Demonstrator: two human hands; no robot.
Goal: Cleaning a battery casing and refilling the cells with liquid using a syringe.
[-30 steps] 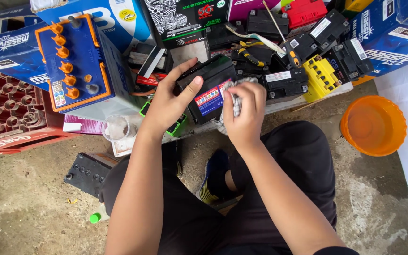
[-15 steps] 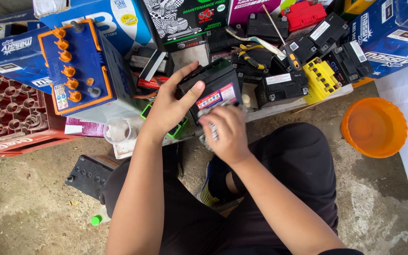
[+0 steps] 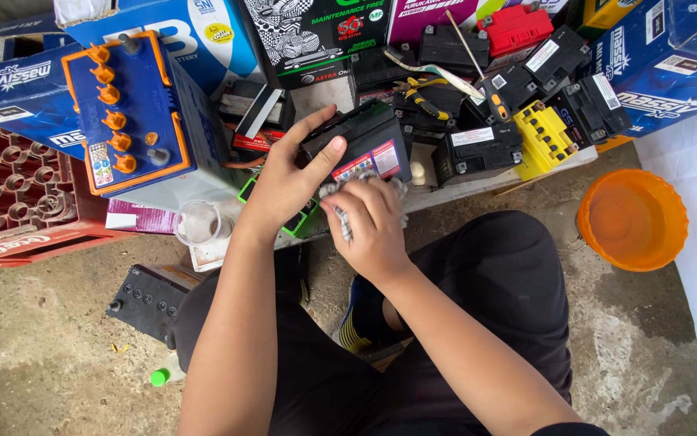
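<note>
My left hand [image 3: 288, 182] grips a small black battery [image 3: 360, 141] with a red and blue label, thumb along its front edge, tilting it up off the pile. My right hand [image 3: 372, 226] is closed around a crumpled grey cloth [image 3: 340, 211] and presses it against the battery's lower front side. Both forearms reach up from my lap, where my black trousers fill the lower middle of the head view.
A large blue battery with orange caps [image 3: 126, 113] stands at left beside a red bottle crate [image 3: 9, 194]. Several black, yellow [image 3: 544, 137] and red batteries and blue boxes crowd the back. An orange bowl [image 3: 632, 218] sits right; a black battery [image 3: 148, 295] lies on the ground.
My right hand has moved down from the battery's right side to its lower front with the cloth. The left hand has kept its hold and tipped the battery slightly.
</note>
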